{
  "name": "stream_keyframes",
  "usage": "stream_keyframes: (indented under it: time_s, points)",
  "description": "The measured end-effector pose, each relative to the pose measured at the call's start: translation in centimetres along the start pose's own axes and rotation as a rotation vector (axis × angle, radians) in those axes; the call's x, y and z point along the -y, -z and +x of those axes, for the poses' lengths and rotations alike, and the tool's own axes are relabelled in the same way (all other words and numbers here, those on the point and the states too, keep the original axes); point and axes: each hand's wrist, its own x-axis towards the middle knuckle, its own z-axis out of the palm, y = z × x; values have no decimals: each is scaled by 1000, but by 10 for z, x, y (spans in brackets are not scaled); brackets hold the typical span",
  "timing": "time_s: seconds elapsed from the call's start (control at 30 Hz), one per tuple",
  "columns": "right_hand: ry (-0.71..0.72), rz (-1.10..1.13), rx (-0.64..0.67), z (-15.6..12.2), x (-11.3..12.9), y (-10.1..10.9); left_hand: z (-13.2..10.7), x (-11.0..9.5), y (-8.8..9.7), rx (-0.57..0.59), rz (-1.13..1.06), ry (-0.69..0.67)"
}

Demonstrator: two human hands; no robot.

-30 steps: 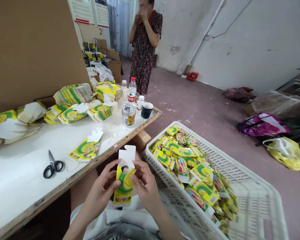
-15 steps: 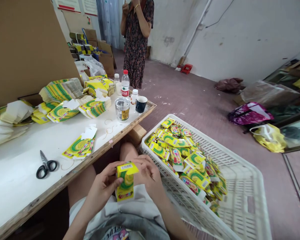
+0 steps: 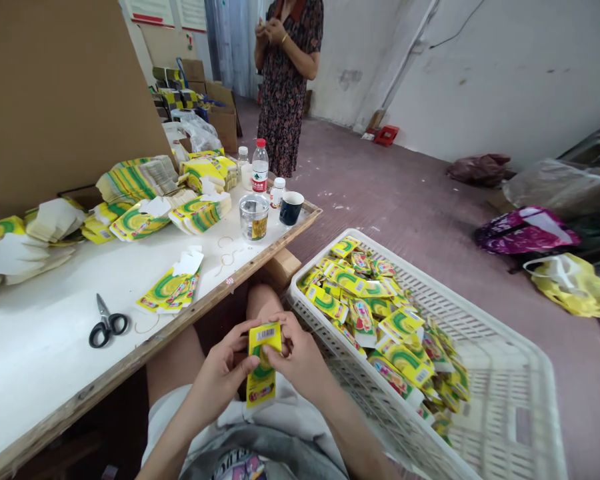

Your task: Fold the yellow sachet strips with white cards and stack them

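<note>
Over my lap I hold a small yellow and green cardboard box upright, its barcode end facing up. My left hand grips it along the left side, thumb on the front. On the right side, my right hand has its thumb pressed on the front below the barcode and its fingers behind. Nearby on the white table lie several flat cartons of the same print. A pair of scissors with black handles rests to their left.
At my right stands a white plastic basket holding many yellow boxes. Stacks of flat cartons line the table's back. A glass jar, a dark mug and a water bottle stand near its corner. A person stands beyond.
My right hand has closed onto the box, and the top flap that stuck out to the right is now folded down. The person beyond has lowered their hands. The view has shifted slightly left.
</note>
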Motion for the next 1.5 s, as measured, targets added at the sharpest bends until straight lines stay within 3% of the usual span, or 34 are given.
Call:
stream_keyframes:
  time_s: [0.27,0.37,0.47,0.57,0.6,0.67,0.77,0.87,0.97,1.13,1.23,1.5]
  points:
    - [162,-18,-92,-2,3,5,8,10,-10,-73,-25,-4]
    - [125,-226,-164,-8,-9,33,18,14,-4,-123,144,-56]
    - [46,-416,-302,-23,-36,96,31,7,30,-340,450,-196]
    - [-68,-570,-402,-46,-69,160,41,-9,85,-705,894,-238]
    - [-106,-606,-398,-53,-81,173,44,-15,103,-797,1050,-195]
    - [-172,-643,-338,-64,-103,187,47,-22,134,-855,1121,-150]
    - [-253,-682,-284,-74,-126,184,49,-23,160,-853,1281,92]
    - [-325,-732,-327,-81,-138,180,49,-18,166,-767,1363,314]
    - [-382,-765,-383,-86,-140,181,49,-17,163,-725,1373,377]
    - [-391,-731,-466,-87,-136,169,51,-21,163,-767,1346,456]
    - [-321,-651,-478,-75,-127,145,51,-21,167,-785,1318,481]
    - [-52,-363,-318,-34,-74,54,44,-28,183,-822,1251,484]
